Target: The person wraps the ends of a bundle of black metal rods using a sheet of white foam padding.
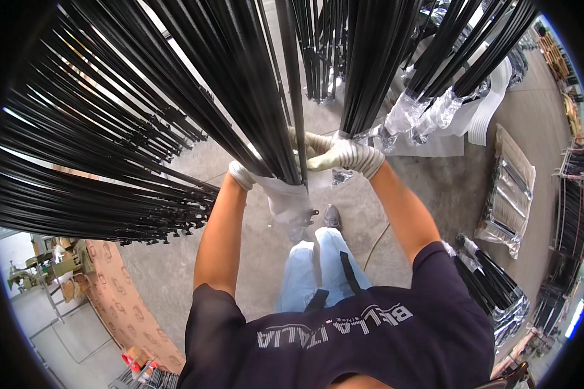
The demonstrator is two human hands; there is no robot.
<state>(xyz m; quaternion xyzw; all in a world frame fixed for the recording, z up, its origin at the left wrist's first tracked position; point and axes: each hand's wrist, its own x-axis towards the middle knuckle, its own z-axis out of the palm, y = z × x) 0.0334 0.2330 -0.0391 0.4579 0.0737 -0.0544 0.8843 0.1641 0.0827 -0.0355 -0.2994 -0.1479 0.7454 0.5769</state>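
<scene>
Upright in front of me stands a bundle of long black metal rods, its lower end wrapped in translucent white film. My left hand, in a white glove, reaches round the bundle's left side; most of its fingers are hidden behind the rods. From the right, my gloved right hand grips the bundle near its lower end, thumb against a single rod at its right edge. A small dark bracket sticks out by the film.
Many black rods lean in rows on the left. More bundles stand ahead, some with plastic-wrapped ends. A wrapped flat package and wrapped rods lie at right. A cable runs along the floor near my feet.
</scene>
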